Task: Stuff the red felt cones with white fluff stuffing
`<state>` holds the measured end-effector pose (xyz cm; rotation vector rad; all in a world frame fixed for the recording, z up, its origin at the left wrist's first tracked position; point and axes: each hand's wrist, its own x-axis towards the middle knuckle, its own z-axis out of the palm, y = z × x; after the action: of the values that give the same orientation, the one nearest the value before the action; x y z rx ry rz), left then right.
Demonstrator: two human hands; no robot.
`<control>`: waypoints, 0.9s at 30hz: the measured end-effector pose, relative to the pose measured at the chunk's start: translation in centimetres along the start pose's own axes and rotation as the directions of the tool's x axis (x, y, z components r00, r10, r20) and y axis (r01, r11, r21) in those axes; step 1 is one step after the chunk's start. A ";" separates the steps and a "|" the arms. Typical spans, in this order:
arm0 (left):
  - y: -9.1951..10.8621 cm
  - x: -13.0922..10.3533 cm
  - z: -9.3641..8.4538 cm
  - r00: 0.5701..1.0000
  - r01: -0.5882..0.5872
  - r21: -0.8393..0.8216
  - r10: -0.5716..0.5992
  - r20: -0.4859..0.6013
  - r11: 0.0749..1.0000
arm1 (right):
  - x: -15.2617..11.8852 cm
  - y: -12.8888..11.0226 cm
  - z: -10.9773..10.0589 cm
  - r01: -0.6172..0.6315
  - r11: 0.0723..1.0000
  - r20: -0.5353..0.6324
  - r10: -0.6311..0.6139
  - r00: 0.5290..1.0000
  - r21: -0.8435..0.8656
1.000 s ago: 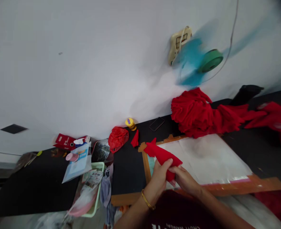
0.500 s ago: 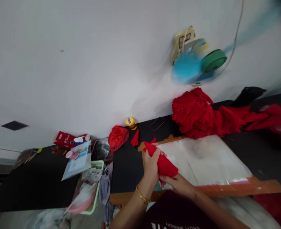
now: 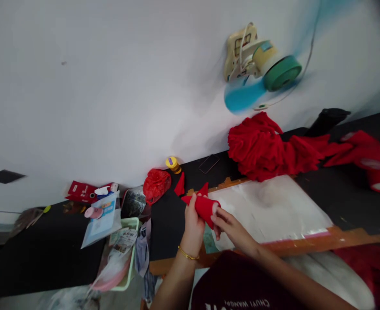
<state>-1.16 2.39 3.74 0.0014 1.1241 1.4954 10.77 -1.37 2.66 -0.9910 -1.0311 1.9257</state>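
Note:
A red cloth cone (image 3: 206, 208) lies nearly level above the work surface, its tip to the left and its pale-lined wide end to the right. My left hand (image 3: 193, 217) is wrapped round it near the tip. At the wide end, my right hand (image 3: 227, 224) pinches the rim with thumb and fingers. Just behind the cone, a small pointed red piece (image 3: 204, 189) shows, and another red piece (image 3: 180, 185) lies on the black table.
A white sheet (image 3: 267, 211) covers the table's front. Behind it are a red cloth heap (image 3: 257, 146) and a phone (image 3: 209, 164). A yellow-lidded jar (image 3: 173, 164) and red bag (image 3: 157, 186) stand left. A fan (image 3: 282, 73) spins above; a green basket (image 3: 132, 258) sits lower left.
The cone has turned from slanting to nearly level, and its pale-lined opening now shows. My right hand has moved up from beneath it to the rim. The camera view has shifted slightly.

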 end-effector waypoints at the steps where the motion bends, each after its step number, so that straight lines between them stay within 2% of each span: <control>1: 0.1 0.2 -0.1 1.000 0.012 -0.049 -0.011 0.026 0.999 | -0.2 -0.1 0.0 0.022 1.000 -0.036 -0.022 0.999 0.003; 4: -0.3 0.0 0.0 0.993 0.069 -0.109 -0.058 0.100 0.992 | -0.6 0.1 -0.2 0.061 0.997 -0.139 -0.066 0.988 -0.041; 7: -1.4 -1.0 0.3 0.974 0.206 0.019 -0.207 0.088 0.978 | -0.4 0.6 -0.5 0.048 0.996 -0.224 -0.064 0.972 -0.075; 10: -2.4 -1.5 0.6 0.969 0.242 0.130 -0.248 0.027 0.962 | -0.2 0.7 -0.7 -0.043 0.991 -0.185 0.019 0.983 -0.130; 12: -2.6 -1.3 0.7 0.982 0.187 0.129 -0.187 -0.013 0.974 | -0.3 0.4 -0.8 -0.076 0.944 -0.107 0.044 0.993 -0.320; 13: -2.6 -1.1 0.7 0.987 0.160 0.119 -0.158 -0.023 0.980 | -0.3 0.3 -0.8 -0.050 0.884 -0.082 0.014 0.997 -0.465; 14: -2.6 -0.9 0.8 0.989 0.144 0.109 -0.142 -0.028 0.984 | -0.4 0.2 -0.8 -0.010 0.786 -0.067 -0.040 0.997 -0.618; 16: -2.6 -0.5 0.8 0.989 0.146 0.095 -0.143 -0.032 0.985 | -0.4 0.0 -1.0 0.045 0.515 -0.037 -0.149 0.988 -0.856; 17: -2.6 -0.3 0.8 0.987 0.157 0.089 -0.154 -0.037 0.984 | -0.5 0.0 -1.1 0.055 0.393 -0.017 -0.176 0.984 -0.918; 18: -2.6 -0.2 0.8 0.985 0.169 0.080 -0.165 -0.049 0.982 | -0.5 0.0 -1.3 0.063 0.311 0.005 -0.184 0.983 -0.948; 19: -2.6 0.0 0.8 0.982 0.182 0.068 -0.178 -0.061 0.981 | -0.6 0.1 -1.5 0.081 0.275 0.029 -0.190 0.981 -0.958; 20: -2.5 0.1 0.8 0.979 0.197 0.054 -0.193 -0.070 0.979 | -0.8 0.1 -1.9 0.117 0.276 0.057 -0.217 0.975 -0.954; 22: -2.2 0.5 0.8 0.971 0.230 0.022 -0.228 -0.073 0.973 | -1.3 0.0 -2.6 0.227 0.333 0.101 -0.355 0.929 -0.915; 24: -1.7 0.9 0.7 0.967 0.243 -0.002 -0.242 -0.084 0.970 | -1.9 -0.3 -3.4 0.344 0.376 0.113 -0.518 0.848 -0.861; 27: -1.2 1.2 0.6 0.972 0.210 -0.013 -0.210 -0.103 0.978 | -2.1 -0.6 -3.9 0.477 0.361 0.158 -0.641 0.751 -0.802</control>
<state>-0.23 3.49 2.61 -0.1935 1.1682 1.3189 15.23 -1.68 2.34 -1.0322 -1.9189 0.6875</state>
